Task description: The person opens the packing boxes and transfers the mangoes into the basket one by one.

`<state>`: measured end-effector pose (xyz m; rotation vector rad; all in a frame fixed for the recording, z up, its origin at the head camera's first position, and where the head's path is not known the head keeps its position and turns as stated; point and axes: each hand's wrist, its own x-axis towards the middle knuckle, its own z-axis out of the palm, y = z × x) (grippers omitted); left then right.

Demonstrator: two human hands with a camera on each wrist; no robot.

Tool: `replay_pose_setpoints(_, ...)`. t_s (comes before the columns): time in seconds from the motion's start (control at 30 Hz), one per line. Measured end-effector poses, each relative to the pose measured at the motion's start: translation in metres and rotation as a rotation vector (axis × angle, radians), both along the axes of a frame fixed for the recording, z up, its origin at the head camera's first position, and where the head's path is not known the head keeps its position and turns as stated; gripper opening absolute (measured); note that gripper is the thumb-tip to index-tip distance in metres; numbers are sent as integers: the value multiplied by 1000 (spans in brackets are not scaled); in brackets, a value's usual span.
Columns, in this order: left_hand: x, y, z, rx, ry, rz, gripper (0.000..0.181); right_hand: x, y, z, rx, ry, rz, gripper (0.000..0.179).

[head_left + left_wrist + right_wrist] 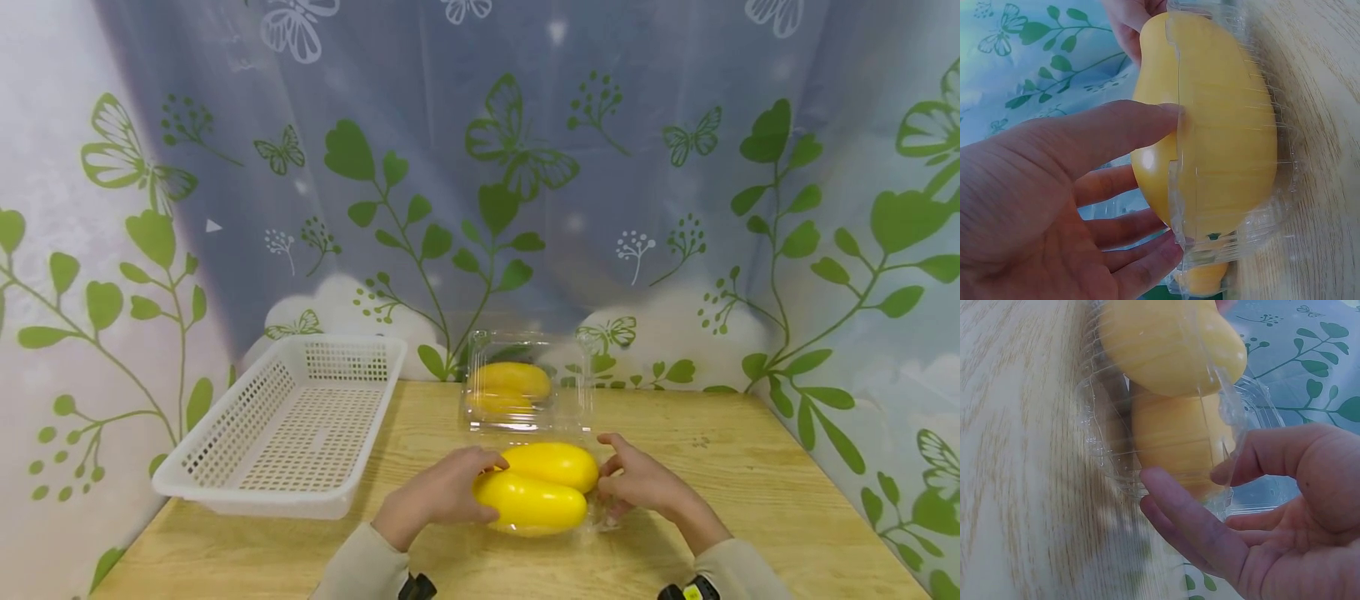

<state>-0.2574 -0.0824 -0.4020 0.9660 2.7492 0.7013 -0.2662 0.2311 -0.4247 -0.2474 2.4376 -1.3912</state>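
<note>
Two glossy yellow mangoes, a near one (534,502) and a far one (558,467), lie side by side in a clear plastic clamshell box (1286,165). At their left end my left hand (453,490) holds the near mango, its thumb on the near side at the box rim and its fingers spread around the end. My right hand (637,482) is at the right end of the box. In the right wrist view its thumb and first finger pinch the clear wall near the rim. The box's base is mostly hidden in the head view.
Behind the box, clear plastic (573,404) stands against the backdrop, with more yellow mangoes (517,379) showing through it. A white perforated basket (367,450) sits on the left of the wooden table (765,492). Patterned cloth (420,208) encloses the back and sides.
</note>
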Motion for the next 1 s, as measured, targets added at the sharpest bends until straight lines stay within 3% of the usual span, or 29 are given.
replay_pose_setpoints(0.4, 0, 0, 2, -41, 36, -27, 55, 0, 0, 0, -11, -15, -6, 83)
replay_pose_setpoints(0.77, -1, 1, 0, -61, 2, -23, 56, 0, -2, -1, -8, -12, -5, 85)
replay_pose_setpoints(1.0, -2, 3, 1, -53, 21, -58, 56, 0, -2, -1, 2, -10, -15, 84)
